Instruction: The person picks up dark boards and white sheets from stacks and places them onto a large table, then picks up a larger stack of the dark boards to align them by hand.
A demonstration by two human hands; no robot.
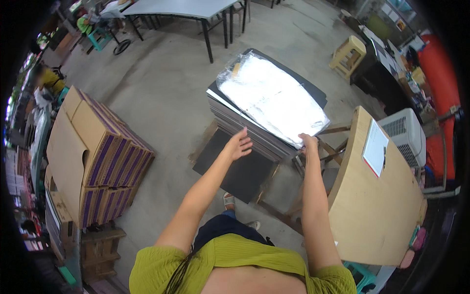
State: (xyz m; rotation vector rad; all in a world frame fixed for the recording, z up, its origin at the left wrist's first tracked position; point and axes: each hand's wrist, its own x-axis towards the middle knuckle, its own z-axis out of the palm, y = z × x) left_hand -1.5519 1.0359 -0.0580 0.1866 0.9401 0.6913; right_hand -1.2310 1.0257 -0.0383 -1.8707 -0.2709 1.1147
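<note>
1. Plastic-wrapped white bundle lies atop dark sheet stack; stack's base hidden.
2. R hand pinches bundle's near corner, fingertips hidden.
3. L hand open, fingers spread on stack's near edge.

Grey concrete floor carries tall stack of dark flat boards; clear plastic-wrapped white sheet bundle lies on top. Flat black board on floor beside stack. Stacked brown-and-purple cardboard cartons left. Curved pale wooden table right, bears white clipboard.
</note>
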